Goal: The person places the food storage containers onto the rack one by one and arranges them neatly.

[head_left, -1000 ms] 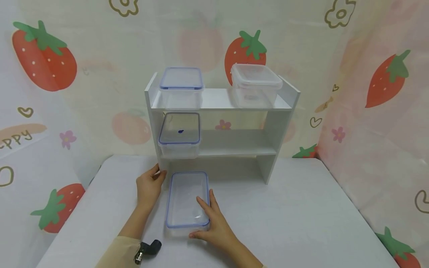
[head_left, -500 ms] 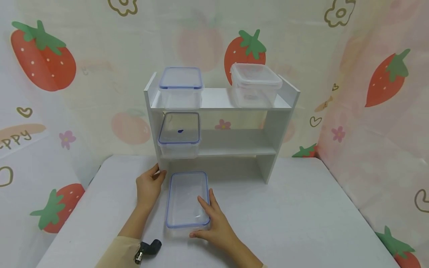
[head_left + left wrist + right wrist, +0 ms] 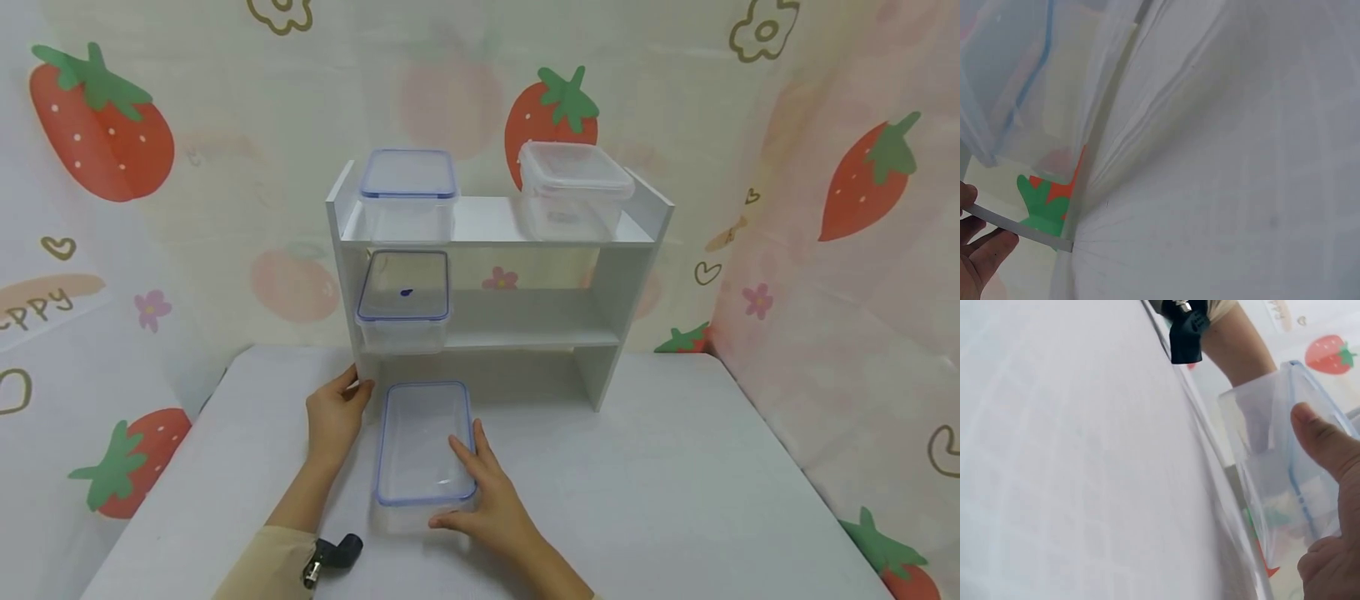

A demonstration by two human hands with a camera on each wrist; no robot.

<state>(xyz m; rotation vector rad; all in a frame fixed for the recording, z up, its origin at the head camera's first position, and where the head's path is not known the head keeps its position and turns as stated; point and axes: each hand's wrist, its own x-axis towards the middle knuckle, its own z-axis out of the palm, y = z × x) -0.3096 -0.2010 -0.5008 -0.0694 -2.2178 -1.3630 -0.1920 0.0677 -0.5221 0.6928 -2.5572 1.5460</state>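
A clear plastic food container with a blue-rimmed lid (image 3: 424, 446) sits on the white tabletop in front of the shelf's lowest bay. My right hand (image 3: 487, 496) touches it at the near right corner, fingers spread along the right side. In the right wrist view the thumb (image 3: 1325, 437) lies straight across the container's near end. My left hand (image 3: 335, 417) pinches the front edge of the left side panel (image 3: 1022, 231) of a white shelf unit (image 3: 532, 321). Thumb and fingers are on opposite faces of that panel in the left wrist view.
Two clear lidded containers, one blue-rimmed (image 3: 408, 196) and one all clear (image 3: 576, 192), stand on the top shelf. Another, dark-blue-rimmed container (image 3: 405, 304) is at the middle shelf's left. A strawberry-print cloth (image 3: 675, 100) hangs behind and beside the white table (image 3: 675, 483).
The front container and my right hand have shifted very slightly to the right. My left hand stays at the shelf's side panel, and the other containers have not moved.
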